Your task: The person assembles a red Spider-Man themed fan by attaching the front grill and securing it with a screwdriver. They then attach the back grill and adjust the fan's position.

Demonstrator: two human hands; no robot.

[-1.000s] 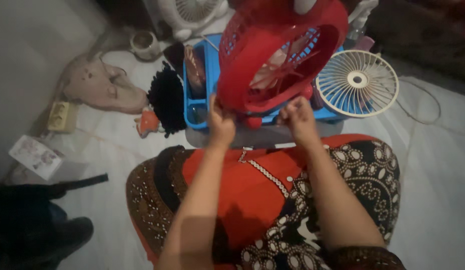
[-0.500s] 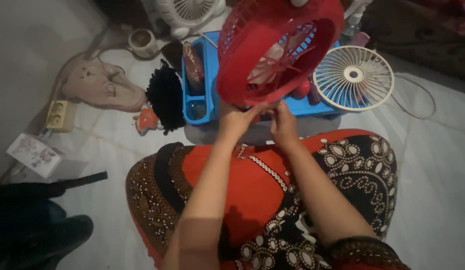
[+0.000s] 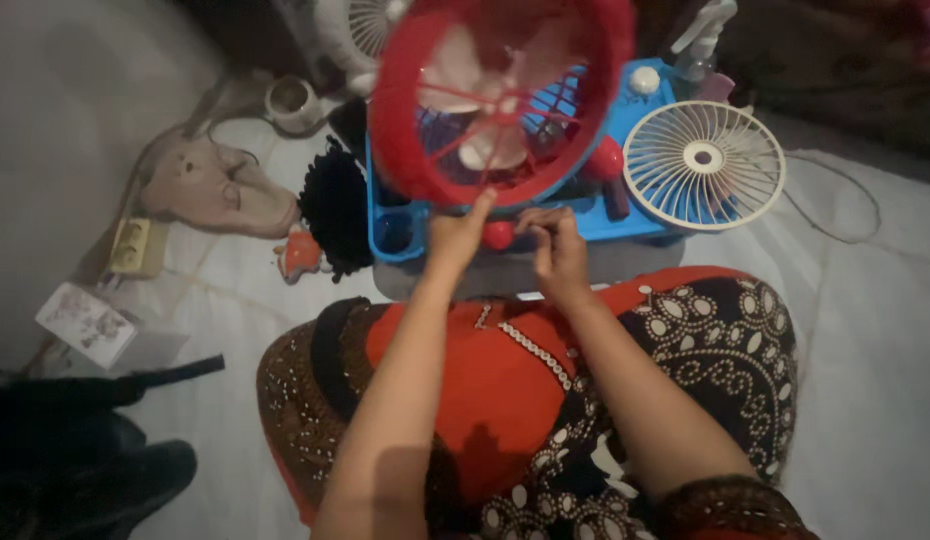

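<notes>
White quilted bedding (image 3: 865,330) under a seated person working on a fan.
Left hand (image 3: 455,232) grips the lower rim of a round red plastic fan cage (image 3: 500,95), held tilted above a blue plastic tray (image 3: 595,215); right hand (image 3: 557,245) pinches closed just below the rim, its contents unclear. A cream ribbed grille (image 3: 705,165) lies to the right.

**One small printed box on the floor at the left**

A small box (image 3: 85,322) lies on the pale floor covering at the left edge of the view, beside a cream-coloured power strip (image 3: 135,247). It is flat and rectangular, turned at an angle, its top face white with a soft purple floral pattern; any print on it is too blurred to make out. No label, sign or screen shows anywhere else in the dim scene.
</notes>
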